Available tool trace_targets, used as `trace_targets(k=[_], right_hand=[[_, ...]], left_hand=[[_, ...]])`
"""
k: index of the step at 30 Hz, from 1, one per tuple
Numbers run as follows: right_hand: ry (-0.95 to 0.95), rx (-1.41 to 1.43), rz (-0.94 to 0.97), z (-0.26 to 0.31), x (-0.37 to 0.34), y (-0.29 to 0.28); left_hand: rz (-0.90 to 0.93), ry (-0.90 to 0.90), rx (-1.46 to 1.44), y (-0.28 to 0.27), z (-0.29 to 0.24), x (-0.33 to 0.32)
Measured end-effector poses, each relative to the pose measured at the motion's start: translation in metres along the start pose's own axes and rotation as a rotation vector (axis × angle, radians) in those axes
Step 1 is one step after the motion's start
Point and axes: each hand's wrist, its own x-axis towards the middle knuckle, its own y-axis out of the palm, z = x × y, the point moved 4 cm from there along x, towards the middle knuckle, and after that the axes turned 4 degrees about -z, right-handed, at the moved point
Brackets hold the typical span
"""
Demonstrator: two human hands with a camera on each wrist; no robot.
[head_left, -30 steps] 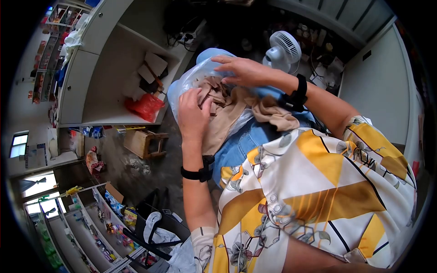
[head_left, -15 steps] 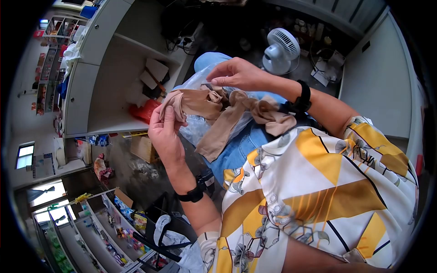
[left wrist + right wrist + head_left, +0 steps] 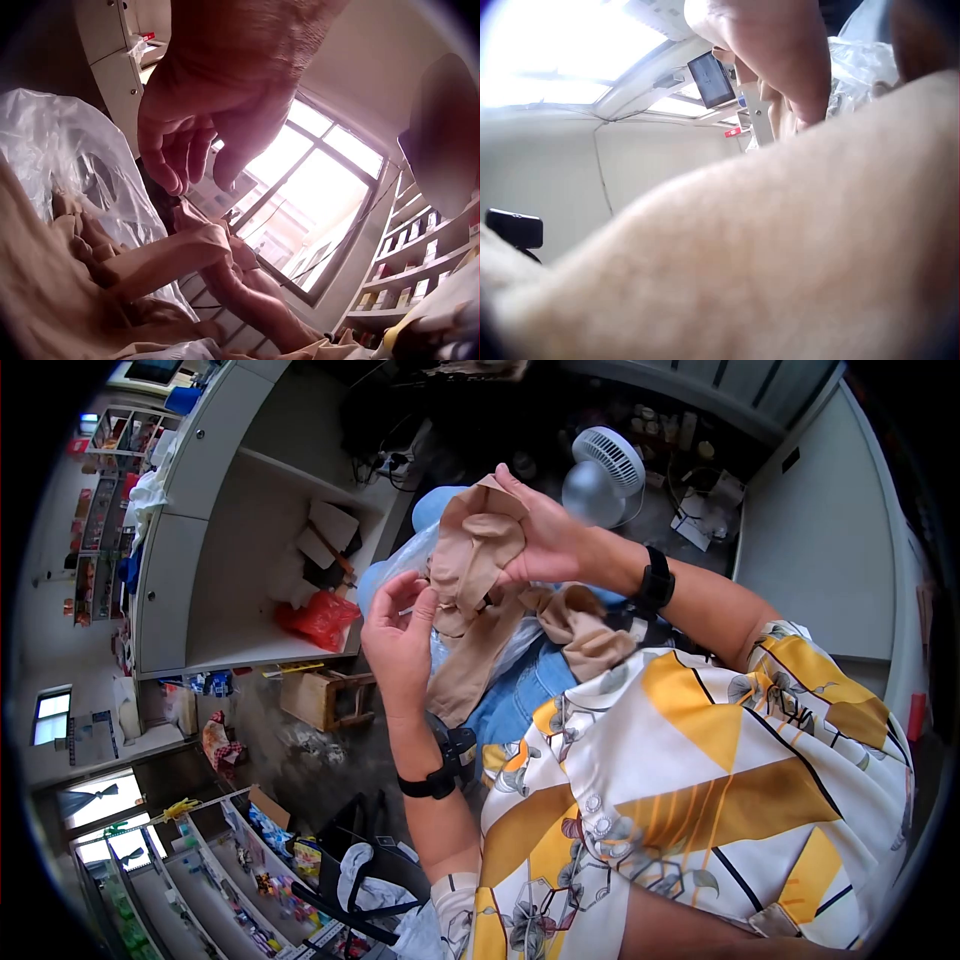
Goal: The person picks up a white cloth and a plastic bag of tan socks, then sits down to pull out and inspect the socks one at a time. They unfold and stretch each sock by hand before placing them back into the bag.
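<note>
Tan cloth (image 3: 478, 555) is gripped by the right hand (image 3: 556, 542), folded over against its palm, thumb pointing up. In the left wrist view a tan strip (image 3: 165, 259) runs from the pile to the right hand (image 3: 244, 291). Beside the cloth is the left hand (image 3: 398, 650); the left wrist view shows this hand (image 3: 225, 97) with fingers loosely bent, nothing between thumb and fingers. A clear plastic bag (image 3: 82, 142) holds more tan pieces. Other tan cloth (image 3: 590, 635) lies across the lap. The right wrist view shows the right hand (image 3: 780, 45) partly, its fingertips mostly hidden.
A white fan (image 3: 606, 475) stands beyond the right forearm. Left of the knees is an open cabinet (image 3: 240, 580) with a red bag (image 3: 320, 620). A wooden stool (image 3: 312, 700) stands on the floor, and shelves (image 3: 205, 880) of goods are at lower left.
The left hand held cloth out to the left half a second ago; it has come back and released it. The right hand has turned palm inward and taken hold of the cloth, now raised.
</note>
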Motion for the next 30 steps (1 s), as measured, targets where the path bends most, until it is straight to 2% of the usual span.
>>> trace_targets(k=[2, 6, 8, 9, 13, 16, 21, 24, 30], right_hand=[[-0.007, 0.083, 0.051, -0.001, -0.002, 0.009], [0.006, 0.133, 0.078, 0.003, -0.002, 0.007], [-0.053, -0.013, -0.038, 0.007, -0.001, -0.008], [-0.079, -0.084, -0.095, 0.008, 0.0, -0.015], [-0.175, -0.018, -0.285, 0.014, 0.0, -0.022], [-0.183, 0.016, -0.26, 0.017, 0.005, -0.033], [-0.187, -0.172, -0.248, 0.012, 0.0, -0.024], [-0.24, -0.348, -0.173, 0.01, -0.002, -0.016], [-0.178, -0.498, -0.043, 0.003, -0.005, 0.004]], left_hand=[[0.056, 0.141, 0.196, 0.012, 0.001, -0.009], [0.182, -0.053, 0.099, 0.02, 0.036, -0.023], [0.209, -0.149, 0.057, 0.005, 0.04, -0.028], [0.101, -0.205, 0.048, -0.001, 0.027, -0.033], [-0.02, -0.23, -0.043, -0.037, 0.019, -0.047], [-0.021, -0.234, -0.166, -0.049, 0.017, -0.055], [-0.063, -0.264, -0.374, -0.067, 0.034, -0.065], [-0.108, -0.202, -0.289, -0.074, 0.035, -0.072], [-0.167, -0.185, -0.363, -0.082, 0.03, -0.095]])
